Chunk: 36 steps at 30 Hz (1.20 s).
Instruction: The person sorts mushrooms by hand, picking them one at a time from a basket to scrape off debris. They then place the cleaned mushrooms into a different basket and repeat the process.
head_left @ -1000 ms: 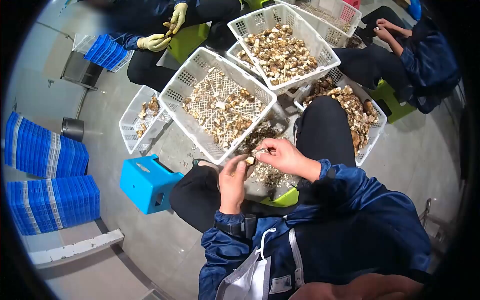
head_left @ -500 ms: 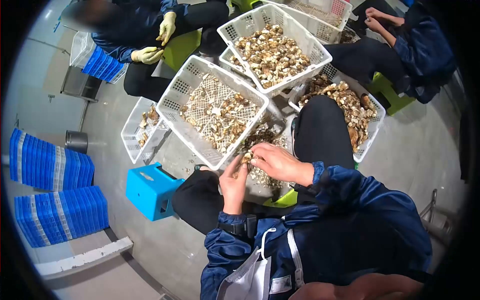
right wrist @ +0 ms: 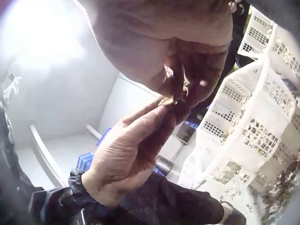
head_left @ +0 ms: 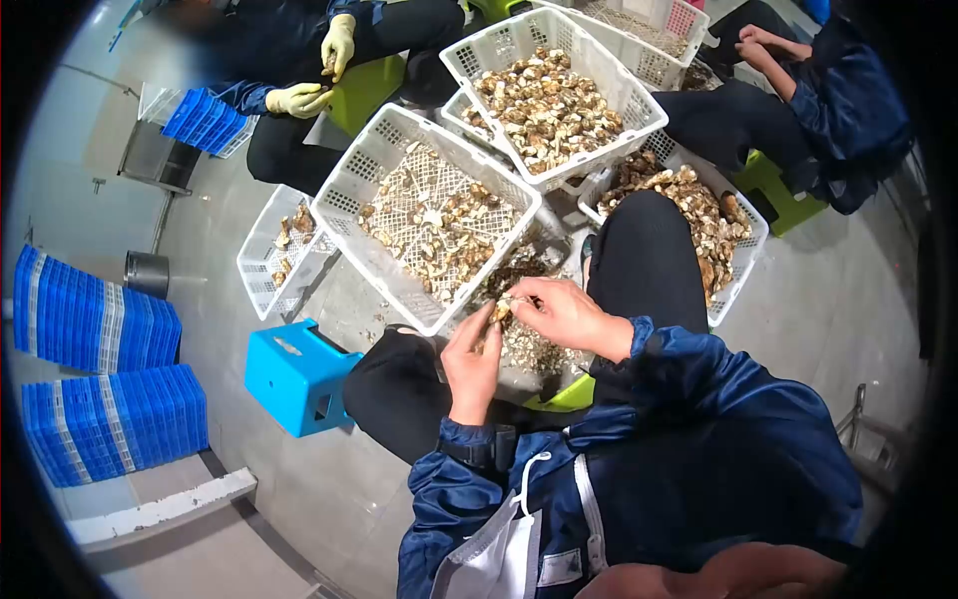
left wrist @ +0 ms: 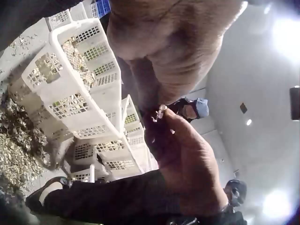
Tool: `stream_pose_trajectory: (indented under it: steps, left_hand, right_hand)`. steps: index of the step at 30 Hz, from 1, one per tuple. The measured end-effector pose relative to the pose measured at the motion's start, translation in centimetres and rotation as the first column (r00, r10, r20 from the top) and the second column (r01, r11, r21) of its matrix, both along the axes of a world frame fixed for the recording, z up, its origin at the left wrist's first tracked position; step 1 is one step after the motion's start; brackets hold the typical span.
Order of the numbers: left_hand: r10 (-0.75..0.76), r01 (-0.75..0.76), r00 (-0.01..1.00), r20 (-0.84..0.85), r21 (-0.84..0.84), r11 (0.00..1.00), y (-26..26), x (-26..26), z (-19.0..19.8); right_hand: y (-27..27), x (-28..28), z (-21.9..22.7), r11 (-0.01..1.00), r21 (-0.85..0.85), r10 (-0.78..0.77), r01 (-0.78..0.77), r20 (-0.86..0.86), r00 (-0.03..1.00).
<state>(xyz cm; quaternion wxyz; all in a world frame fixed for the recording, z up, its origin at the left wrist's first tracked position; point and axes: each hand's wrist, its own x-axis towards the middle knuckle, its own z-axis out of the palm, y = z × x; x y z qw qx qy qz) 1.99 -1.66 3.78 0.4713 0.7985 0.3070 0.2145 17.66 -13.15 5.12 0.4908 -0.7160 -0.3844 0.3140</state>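
In the head view my left hand [head_left: 471, 361] holds a small brown-and-white mushroom [head_left: 501, 310] at its fingertips, above the floor between my legs. My right hand [head_left: 564, 314] meets it from the other side, thumb and curled fingers pinching at the same mushroom. The right wrist view has the yellowish mushroom piece [right wrist: 166, 101] at the left fingertips, under the right fingers. Whether a small blade is tucked in the right hand, I cannot tell. Just beyond my hands stands a white crate [head_left: 424, 317] with mushroom pieces scattered over its lattice bottom.
A pile of trimmings [head_left: 539, 349] lies below my hands. A fuller mushroom crate [head_left: 654, 118] stands behind, another crate [head_left: 753, 250] beside my right knee. A blue stool [head_left: 289, 374] and stacked blue crates [head_left: 110, 419] are to the left. Two people sit opposite, one in pale gloves [head_left: 299, 100].
My right fingers have shifted over the mushroom, covering more of it half a second ago and drawing back slightly now. Both hands stay together; the view tilts a little.
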Motion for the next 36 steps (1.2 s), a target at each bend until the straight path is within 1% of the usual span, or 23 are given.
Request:
stream_pose_trajectory:
  steps: [3, 5, 7, 8, 10, 11, 12, 13, 14, 15, 17, 19, 20, 21, 23, 24, 25, 27, 29, 30, 33, 35, 36]
  left_hand:
    - [0.008, -0.008, 1.000, -0.021, 0.001, 1.000, 0.1, -0.2, 0.0]
    - [-0.006, 0.006, 1.000, -0.013, -0.024, 1.000, 0.1, -0.3, 0.3]
    - [0.005, -0.004, 1.000, 0.010, -0.055, 0.998, 0.1, -0.4, -0.1]
    - [0.005, -0.005, 1.000, 0.007, -0.050, 0.999, 0.1, -0.4, 0.0]
    - [-0.013, 0.010, 0.999, -0.039, -0.072, 0.997, 0.2, -0.5, 0.3]
    - [0.037, -0.040, 0.999, -0.017, -0.231, 0.972, 0.2, -0.6, 0.1]
    - [0.082, -0.076, 0.997, -0.002, -0.385, 0.920, 0.3, -0.5, -0.3]
    - [0.125, -0.104, 0.992, 0.004, -0.529, 0.842, 0.3, -0.2, -0.4]
    - [0.110, -0.090, 0.994, 0.005, -0.540, 0.837, 0.5, 0.0, -0.2]
    - [0.134, -0.063, 0.989, 0.064, -0.638, 0.768, 0.6, 0.5, -0.7]
    - [0.147, -0.108, 0.989, -0.021, -0.782, 0.614, 1.6, 1.8, -1.0]
    - [0.110, -0.079, 0.994, -0.021, -0.825, 0.560, 3.2, 4.9, -1.4]
    - [0.048, -0.002, 0.998, 0.033, -0.798, 0.602, 4.7, 6.8, -2.1]
    - [0.089, -0.003, 0.993, 0.076, -0.741, 0.671, 4.6, 10.2, -0.1]
    - [-0.029, 0.212, 0.965, 0.260, -0.711, 0.671, 6.3, 15.2, 2.1]
    - [0.055, 0.288, 0.912, 0.406, -0.732, 0.617, 5.8, 17.6, 3.7]
    - [0.030, 0.327, 0.899, 0.437, -0.714, 0.620, 5.9, 19.2, 4.9]
    - [0.017, 0.323, 0.901, 0.434, -0.696, 0.641, 6.0, 19.8, 4.5]
    - [0.126, 0.260, 0.935, 0.332, -0.881, 0.396, 6.3, 18.5, 2.7]
    - [0.099, 0.299, 0.938, 0.333, -0.918, 0.260, 7.2, 16.8, 0.6]
    - [0.114, 0.429, 0.894, 0.434, -0.901, 0.070, 6.0, 11.5, 0.6]
    - [0.177, 0.370, 0.907, 0.381, -0.924, 0.095, 4.8, 8.6, 2.0]
    - [0.139, 0.388, 0.903, 0.406, -0.911, 0.140, 4.5, 7.2, 2.1]
  right_hand:
    - [0.6, -0.6, -1.9, 0.972, 0.230, 0.005, -0.055, 0.215, 0.977]
    - [0.4, -0.5, -2.1, 0.995, 0.098, -0.004, -0.007, 0.108, 0.994]
    - [0.3, 0.0, 0.0, 0.998, -0.064, 0.003, -0.006, -0.053, 0.999]
    - [0.3, -0.3, -0.1, 0.999, 0.054, 0.006, -0.006, 0.004, 1.000]
    - [0.5, -0.6, -1.9, 0.989, 0.149, 0.005, -0.020, 0.099, 0.995]
    - [0.5, -0.5, -2.7, 0.980, 0.198, -0.009, -0.021, 0.148, 0.989]
    - [0.3, -0.1, -1.7, 0.995, 0.104, -0.008, -0.002, 0.093, 0.996]
    - [0.2, 0.2, -1.5, 0.993, 0.117, -0.026, 0.016, 0.087, 0.996]
    - [0.1, 0.6, -1.3, 0.991, 0.131, -0.047, 0.037, 0.080, 0.996]
    - [-0.2, 1.0, -1.2, 0.988, 0.144, -0.066, 0.055, 0.074, 0.995]
    - [-0.8, 1.4, -2.3, 0.993, 0.117, -0.032, 0.005, 0.231, 0.972]
    - [-1.6, 1.3, -1.7, 0.998, 0.063, -0.003, -0.015, 0.271, 0.963]
    - [-1.9, 1.3, -1.4, 0.996, 0.083, 0.004, -0.026, 0.254, 0.967]
    - [-2.0, 1.3, -1.5, 0.997, 0.058, 0.040, -0.055, 0.243, 0.969]
    - [-2.4, 1.5, -1.2, 0.994, 0.090, 0.039, -0.063, 0.246, 0.968]
    - [-2.4, 1.5, -1.4, 0.996, 0.059, 0.047, -0.063, 0.228, 0.973]
    - [-2.5, 1.6, -1.1, 0.997, 0.044, 0.054, -0.066, 0.227, 0.972]
    - [-2.7, 1.9, -0.2, 0.996, 0.020, 0.077, -0.084, 0.219, 0.973]
    - [-2.7, 2.1, -0.4, 0.995, 0.019, 0.093, -0.100, 0.239, 0.967]
    - [-2.8, 2.4, 0.2, 0.993, 0.022, 0.106, -0.114, 0.234, 0.966]
    - [-2.8, 2.0, -0.5, 0.993, 0.061, 0.089, -0.104, 0.210, 0.974]
    - [-2.7, 1.8, -0.3, 0.990, 0.037, 0.123, -0.135, 0.217, 0.968]
    - [-2.6, 1.7, -0.6, 0.986, 0.055, 0.141, -0.156, 0.209, 0.968]
